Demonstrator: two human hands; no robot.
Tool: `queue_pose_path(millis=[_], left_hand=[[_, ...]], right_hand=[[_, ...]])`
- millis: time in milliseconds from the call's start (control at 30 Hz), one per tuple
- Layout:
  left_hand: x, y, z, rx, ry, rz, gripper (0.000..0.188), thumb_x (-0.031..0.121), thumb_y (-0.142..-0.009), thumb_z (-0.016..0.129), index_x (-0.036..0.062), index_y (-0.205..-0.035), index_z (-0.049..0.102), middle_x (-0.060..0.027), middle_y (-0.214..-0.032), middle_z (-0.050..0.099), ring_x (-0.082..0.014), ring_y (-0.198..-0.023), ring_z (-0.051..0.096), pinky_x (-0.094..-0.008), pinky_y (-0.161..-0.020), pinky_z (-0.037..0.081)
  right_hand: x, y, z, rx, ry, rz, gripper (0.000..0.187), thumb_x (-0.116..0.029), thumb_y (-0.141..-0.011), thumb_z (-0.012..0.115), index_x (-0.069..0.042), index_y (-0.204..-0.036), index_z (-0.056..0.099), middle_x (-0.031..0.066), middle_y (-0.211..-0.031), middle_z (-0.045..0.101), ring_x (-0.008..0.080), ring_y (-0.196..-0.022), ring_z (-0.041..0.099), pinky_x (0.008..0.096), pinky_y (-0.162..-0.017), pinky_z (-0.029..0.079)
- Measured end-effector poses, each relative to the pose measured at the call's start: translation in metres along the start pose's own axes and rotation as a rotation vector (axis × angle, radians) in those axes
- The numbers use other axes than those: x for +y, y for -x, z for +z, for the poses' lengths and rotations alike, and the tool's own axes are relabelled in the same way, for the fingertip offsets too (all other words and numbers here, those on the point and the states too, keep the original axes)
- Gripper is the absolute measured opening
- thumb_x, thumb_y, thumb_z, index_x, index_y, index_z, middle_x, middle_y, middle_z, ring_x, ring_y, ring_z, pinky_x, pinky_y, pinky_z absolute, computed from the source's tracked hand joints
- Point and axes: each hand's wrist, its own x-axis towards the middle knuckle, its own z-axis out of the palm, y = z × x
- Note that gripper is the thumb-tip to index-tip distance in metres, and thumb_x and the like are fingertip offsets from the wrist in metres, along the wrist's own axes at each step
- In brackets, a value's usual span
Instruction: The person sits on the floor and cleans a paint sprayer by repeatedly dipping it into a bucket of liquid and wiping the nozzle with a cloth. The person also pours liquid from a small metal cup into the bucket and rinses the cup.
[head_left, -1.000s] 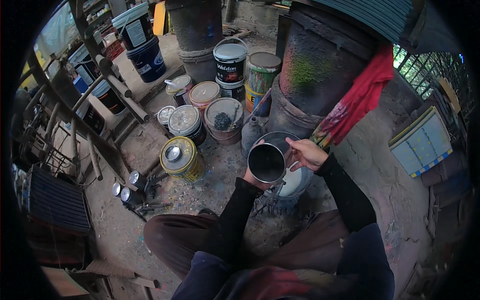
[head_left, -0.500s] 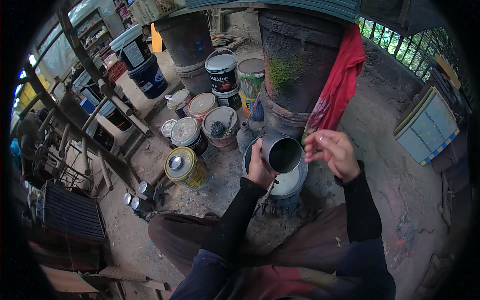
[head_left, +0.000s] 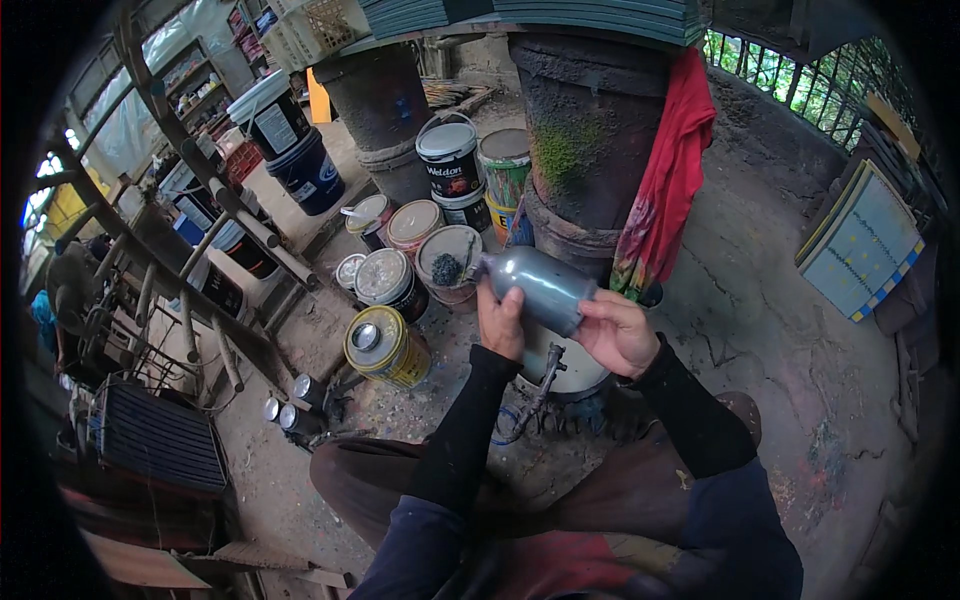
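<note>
A shiny grey bottle (head_left: 540,285) lies on its side between my hands, over a bucket (head_left: 598,388) of whitish liquid. Its narrow neck points left and its wide end points right, toward my right palm. My left hand (head_left: 499,325) wraps the bottle from below near the neck, thumb on its side. With thumb and fingers, my right hand (head_left: 622,338) grips the rim of the wide end. At the bucket's near side, a dark metal fitting with a hose (head_left: 548,370) stands below the bottle. The bottle's inside is hidden.
Several paint cans stand ahead left, among them a yellow can (head_left: 385,348) and one with a dark scrubby clump (head_left: 446,268) on its lid. A large mossy pot (head_left: 590,130) draped with a red cloth (head_left: 672,160) rises ahead. A wooden rack (head_left: 190,185) leans left.
The bottle has turned from showing its dark open end to lying sideways with its neck left. My right hand, which was apart from it, now grips its wide end.
</note>
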Motion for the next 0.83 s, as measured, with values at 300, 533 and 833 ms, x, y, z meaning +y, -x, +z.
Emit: queue_pose_path(millis=[300, 533, 833], left_hand=[[0.022, -0.009, -0.052, 0.281, 0.623, -0.299, 0.057, 0.049, -0.093, 0.045, 0.003, -0.127, 0.05, -0.0107, -0.119, 0.061, -0.0247, -0.11, 0.058, -0.0373, -0.093, 0.045], [0.002, 0.014, -0.038, -0.108, 1.261, -0.639, 0.052, 0.054, -0.091, 0.043, 0.0088, -0.111, 0.06, -0.0134, -0.104, 0.063, -0.0277, -0.086, 0.06, -0.0354, -0.068, 0.048], [-0.012, 0.029, -0.017, -0.36, 1.311, -0.709, 0.054, 0.056, -0.089, 0.046, 0.0092, -0.115, 0.056, -0.0134, -0.096, 0.062, -0.0269, -0.085, 0.057, -0.0329, -0.061, 0.045]], right_hand=[[-0.051, 0.031, 0.001, -0.085, 0.385, 0.144, 0.042, -0.018, -0.097, 0.044, 0.013, -0.125, 0.049, 0.0268, -0.125, 0.055, 0.0316, -0.121, 0.054, 0.0386, -0.101, 0.044], [-0.076, 0.061, -0.092, 0.135, 1.752, 0.384, 0.037, -0.016, -0.084, 0.067, 0.004, -0.114, 0.061, 0.0163, -0.086, 0.07, 0.015, -0.074, 0.068, 0.0275, -0.071, 0.052], [-0.053, 0.034, -0.052, 0.141, 1.119, 0.271, 0.059, -0.007, -0.089, 0.058, -0.005, -0.143, 0.035, 0.011, -0.155, 0.02, 0.0254, -0.12, 0.054, 0.0381, -0.069, 0.058]])
